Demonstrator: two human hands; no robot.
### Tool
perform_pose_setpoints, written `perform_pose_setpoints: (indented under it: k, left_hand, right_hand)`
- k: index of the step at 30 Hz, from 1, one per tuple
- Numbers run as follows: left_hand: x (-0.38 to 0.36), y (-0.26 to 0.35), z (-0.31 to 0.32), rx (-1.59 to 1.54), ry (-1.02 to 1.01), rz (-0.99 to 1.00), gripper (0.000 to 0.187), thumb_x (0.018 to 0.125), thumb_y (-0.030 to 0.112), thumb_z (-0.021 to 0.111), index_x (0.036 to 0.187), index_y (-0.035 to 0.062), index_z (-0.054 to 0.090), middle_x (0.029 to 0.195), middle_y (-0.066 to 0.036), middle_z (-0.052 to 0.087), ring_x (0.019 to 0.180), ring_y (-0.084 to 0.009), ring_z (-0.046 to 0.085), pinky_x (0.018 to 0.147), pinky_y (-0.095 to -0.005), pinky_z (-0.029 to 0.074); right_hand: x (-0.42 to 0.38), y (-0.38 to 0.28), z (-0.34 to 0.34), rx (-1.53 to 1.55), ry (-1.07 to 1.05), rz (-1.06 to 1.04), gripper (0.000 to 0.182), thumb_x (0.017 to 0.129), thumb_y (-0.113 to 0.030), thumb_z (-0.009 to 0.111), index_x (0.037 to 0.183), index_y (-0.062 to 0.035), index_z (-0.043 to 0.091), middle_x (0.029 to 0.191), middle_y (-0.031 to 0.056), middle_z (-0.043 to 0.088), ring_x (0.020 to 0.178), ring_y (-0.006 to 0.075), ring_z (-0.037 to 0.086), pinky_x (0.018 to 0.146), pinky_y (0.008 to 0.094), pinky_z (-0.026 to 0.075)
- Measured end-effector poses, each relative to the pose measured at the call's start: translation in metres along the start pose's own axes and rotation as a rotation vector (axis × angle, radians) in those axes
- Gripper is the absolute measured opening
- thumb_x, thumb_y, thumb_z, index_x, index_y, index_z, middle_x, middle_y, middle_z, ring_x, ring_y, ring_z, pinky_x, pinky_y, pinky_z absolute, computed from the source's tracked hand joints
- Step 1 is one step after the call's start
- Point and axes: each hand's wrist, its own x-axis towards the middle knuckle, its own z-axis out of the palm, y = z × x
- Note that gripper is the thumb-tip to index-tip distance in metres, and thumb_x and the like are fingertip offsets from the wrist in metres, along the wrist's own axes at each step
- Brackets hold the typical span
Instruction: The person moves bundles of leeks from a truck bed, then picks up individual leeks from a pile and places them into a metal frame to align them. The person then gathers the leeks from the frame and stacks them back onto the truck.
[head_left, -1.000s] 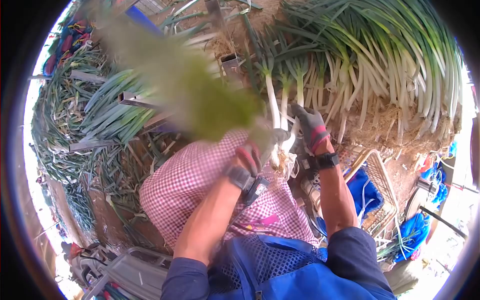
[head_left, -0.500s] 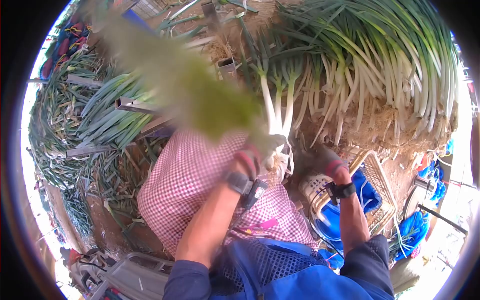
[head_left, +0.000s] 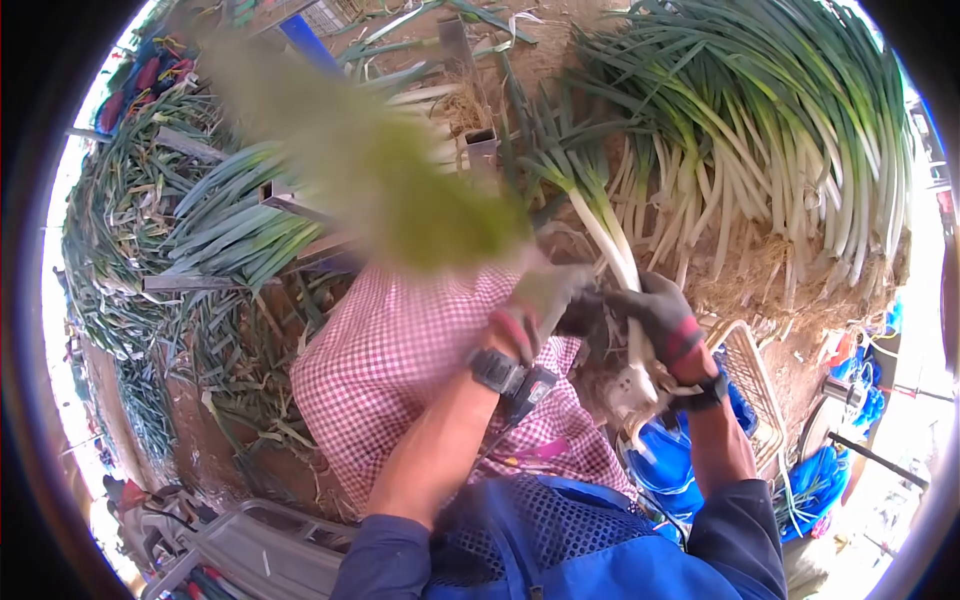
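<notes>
My right hand, in a dark glove with a red cuff, is wrapped round the white stalks of a few leeks. Their green tops point away from me, and the pale root ends hang below the hand over my lap. My left hand, gloved too and slightly blurred, reaches in from the left with its fingers closed against the same stalks. Under both hands spreads a pink checked cloth over my legs.
A large pile of leeks lies at the upper right, roots towards me. More leeks rest between metal bars at left, above loose leaf trimmings. A beige plastic basket stands at right. A blurred green shape covers the upper middle.
The leeks have swung from upright to tilted, their root ends shifting right and towards me. My right hand has come in and closed round the stalks.
</notes>
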Motion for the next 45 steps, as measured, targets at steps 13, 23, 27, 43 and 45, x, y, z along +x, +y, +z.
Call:
perform_pose_setpoints:
  k: [13,23,27,43,45]
  left_hand:
    - [0.071,0.101,0.009,-1.066,-0.002,0.34,0.048,0.095,0.043,0.07,0.123,0.0053,0.061,0.096,-0.016,0.069,0.082,-0.0294,0.07,0.076,-0.0442,0.06]
    - [-0.085,0.273,-0.225,-0.55,0.045,1.28,0.041,0.1,0.034,0.064,0.128,0.0043,0.061,0.114,-0.014,0.071,0.106,-0.0327,0.069,0.1,-0.0518,0.055]
    - [-0.16,0.248,-0.33,-0.415,0.508,1.246,0.044,0.103,0.048,0.058,0.122,0.0079,0.061,0.108,-0.014,0.067,0.102,-0.0312,0.065,0.092,-0.0528,0.057]
    - [-0.021,0.051,-0.46,1.397,1.046,0.614,0.034,0.097,0.04,0.064,0.111,0.012,0.075,0.112,-0.004,0.075,0.11,-0.0244,0.066,0.102,-0.0453,0.043]
    - [-0.014,0.023,-0.464,1.328,1.012,0.517,0.032,0.095,0.041,0.065,0.11,0.0144,0.076,0.113,-0.005,0.073,0.113,-0.0267,0.063,0.106,-0.0472,0.039]
  right_hand:
    - [-0.203,-0.039,-0.012,-0.629,0.289,-0.22,0.089,0.065,-0.011,0.08,0.146,0.0051,0.044,0.114,0.0149,0.066,0.1,0.0257,0.066,0.09,0.038,0.054]
    - [0.004,-0.198,0.084,-0.659,0.094,-0.978,0.085,0.077,-0.005,0.08,0.152,-0.0002,0.041,0.142,0.0158,0.056,0.133,0.0269,0.055,0.108,0.0391,0.046]
    - [0.102,-0.277,0.192,-0.776,-0.162,-1.312,0.076,0.078,-0.013,0.078,0.148,-0.0072,0.05,0.141,0.0203,0.059,0.128,0.0386,0.058,0.11,0.0443,0.047]
    - [0.252,-0.218,0.251,-1.001,-0.368,-0.657,0.052,0.083,-0.023,0.078,0.133,-0.0143,0.068,0.131,0.023,0.064,0.12,0.0384,0.063,0.102,0.0438,0.051]
    - [0.245,-0.246,0.266,-1.099,-0.284,-0.628,0.05,0.082,-0.03,0.08,0.127,-0.0125,0.071,0.127,0.0228,0.067,0.117,0.0391,0.065,0.099,0.0448,0.052]
